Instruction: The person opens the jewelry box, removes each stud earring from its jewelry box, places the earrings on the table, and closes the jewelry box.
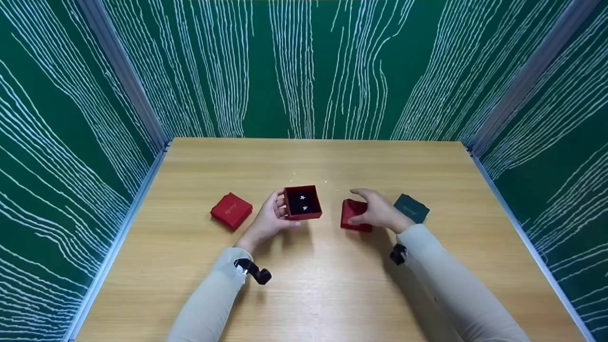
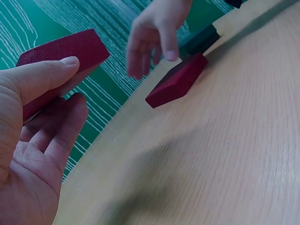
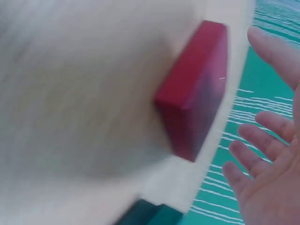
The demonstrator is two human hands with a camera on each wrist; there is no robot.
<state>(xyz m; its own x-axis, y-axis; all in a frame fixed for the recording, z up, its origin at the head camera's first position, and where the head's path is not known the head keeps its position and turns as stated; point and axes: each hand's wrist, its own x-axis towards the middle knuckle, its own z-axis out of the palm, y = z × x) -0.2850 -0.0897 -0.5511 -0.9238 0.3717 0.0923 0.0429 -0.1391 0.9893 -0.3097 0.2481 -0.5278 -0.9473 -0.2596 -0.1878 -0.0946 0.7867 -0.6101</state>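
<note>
My left hand (image 1: 267, 219) holds up an open red jewelry box (image 1: 309, 216), thumb on the near side and fingers around the left and underneath. Two small star-shaped earrings (image 1: 302, 197) sit on its dark insert, one above the other. In the left wrist view only the outer walls of the box (image 2: 65, 47) show. A red box lid (image 1: 347, 213) lies on the table to the right, partly covered by my right hand (image 1: 382, 210) in the head view. The right wrist view shows that hand's fingers spread, apart from the lid (image 3: 187, 79), with nothing in them.
At the left lies a closed red box (image 1: 232, 211) with gold lettering. A dark green box (image 1: 411, 208) rests just beyond my right hand. Several tiny white specks dot the wooden table (image 1: 313, 156) behind the held box. Green patterned walls enclose the back and sides.
</note>
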